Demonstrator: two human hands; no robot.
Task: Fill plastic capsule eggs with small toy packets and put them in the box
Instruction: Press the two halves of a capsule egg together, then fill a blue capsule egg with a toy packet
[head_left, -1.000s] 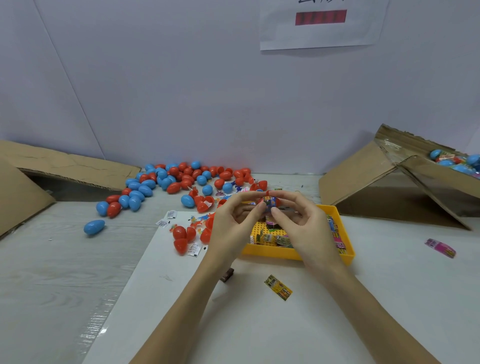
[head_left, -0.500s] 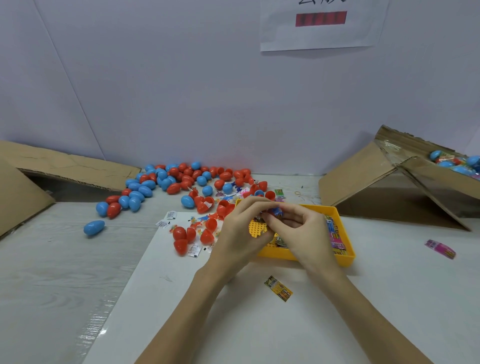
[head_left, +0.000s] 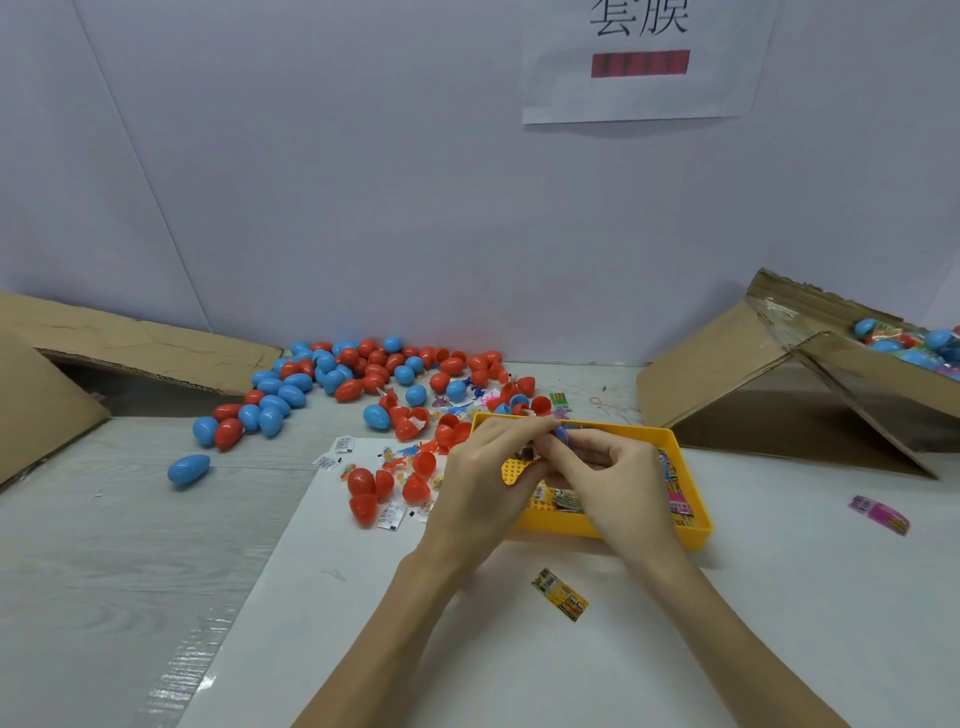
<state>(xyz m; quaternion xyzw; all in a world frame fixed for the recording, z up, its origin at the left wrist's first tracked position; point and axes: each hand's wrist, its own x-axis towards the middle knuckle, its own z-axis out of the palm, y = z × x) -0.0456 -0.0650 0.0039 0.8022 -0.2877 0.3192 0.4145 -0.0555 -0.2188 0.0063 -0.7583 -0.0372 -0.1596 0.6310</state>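
Lowered over the yellow tray (head_left: 696, 535), both hands (head_left: 550, 483) pinch a small blue toy packet (head_left: 563, 432).

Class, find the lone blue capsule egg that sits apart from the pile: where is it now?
In the head view, the lone blue capsule egg lies on the table's left side, nearer the camera than the egg pile.

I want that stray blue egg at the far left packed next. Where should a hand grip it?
The lone blue egg lies on its side, clear of the pile. Probably best to come from above and pinch across its rounded middle; the tapered ends would likely slip.
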